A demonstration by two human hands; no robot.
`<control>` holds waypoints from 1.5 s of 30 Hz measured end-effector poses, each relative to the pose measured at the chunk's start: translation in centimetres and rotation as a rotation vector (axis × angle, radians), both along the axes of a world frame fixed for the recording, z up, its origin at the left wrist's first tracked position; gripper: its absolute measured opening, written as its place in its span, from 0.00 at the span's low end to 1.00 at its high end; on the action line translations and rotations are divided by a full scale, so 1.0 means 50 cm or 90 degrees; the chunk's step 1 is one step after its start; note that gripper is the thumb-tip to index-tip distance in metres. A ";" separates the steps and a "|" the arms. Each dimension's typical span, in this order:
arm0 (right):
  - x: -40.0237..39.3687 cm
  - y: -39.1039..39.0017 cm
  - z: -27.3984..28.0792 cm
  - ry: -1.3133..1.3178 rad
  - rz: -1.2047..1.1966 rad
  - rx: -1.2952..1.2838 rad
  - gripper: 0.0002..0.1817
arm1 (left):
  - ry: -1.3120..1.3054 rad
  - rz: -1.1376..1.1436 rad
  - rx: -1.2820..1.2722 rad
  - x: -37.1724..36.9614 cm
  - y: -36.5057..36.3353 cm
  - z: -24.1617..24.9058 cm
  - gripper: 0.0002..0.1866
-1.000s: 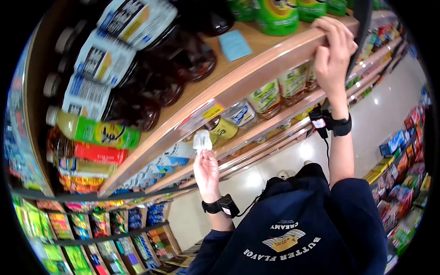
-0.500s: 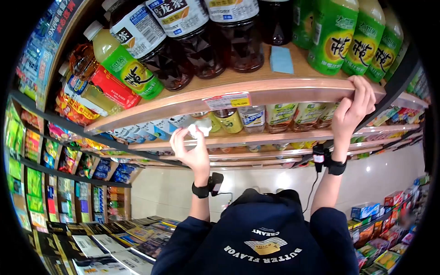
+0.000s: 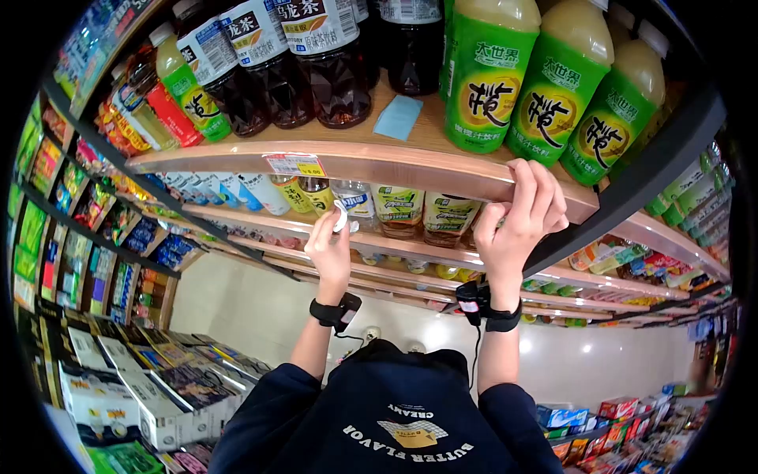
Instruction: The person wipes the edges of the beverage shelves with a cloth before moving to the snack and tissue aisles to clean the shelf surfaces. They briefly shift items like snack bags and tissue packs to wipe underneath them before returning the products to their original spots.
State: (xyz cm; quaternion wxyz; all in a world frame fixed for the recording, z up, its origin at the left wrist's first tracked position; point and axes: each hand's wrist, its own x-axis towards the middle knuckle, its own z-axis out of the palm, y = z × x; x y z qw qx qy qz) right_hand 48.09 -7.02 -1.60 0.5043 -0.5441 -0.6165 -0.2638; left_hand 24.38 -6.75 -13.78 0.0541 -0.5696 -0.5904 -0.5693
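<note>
My left hand [image 3: 328, 251] pinches a small crumpled white tissue [image 3: 340, 216] between thumb and fingers, just below the wooden shelf's front edge [image 3: 379, 164]. Behind it stand a clear-capped water bottle [image 3: 354, 202] and small yellow-labelled bottles [image 3: 316, 193] on the lower shelf. My right hand [image 3: 523, 220] is hooked over the same front edge near its right end, fingertips on top. Above that hand stand large green-labelled juice bottles [image 3: 545, 118]. A light blue paper slip [image 3: 398, 118] lies on the shelf between them and dark tea bottles [image 3: 332, 79].
A price tag [image 3: 294, 164] sits on the shelf edge. At right, a black shelf upright [image 3: 632, 189] slants down. Snack racks [image 3: 59, 229] line the left, stacked boxes [image 3: 158, 395] stand lower left, and more goods [image 3: 608, 426] lower right. Pale floor [image 3: 237, 304] lies below.
The view has shifted right and closer to the green bottles. My left hand has moved right along the shelf edge, past the price tag, with the tissue. My right hand stays on the edge.
</note>
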 end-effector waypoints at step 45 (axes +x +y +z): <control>-0.013 0.028 -0.006 -0.028 -0.058 0.099 0.22 | -0.090 0.011 0.108 -0.051 0.040 0.098 0.09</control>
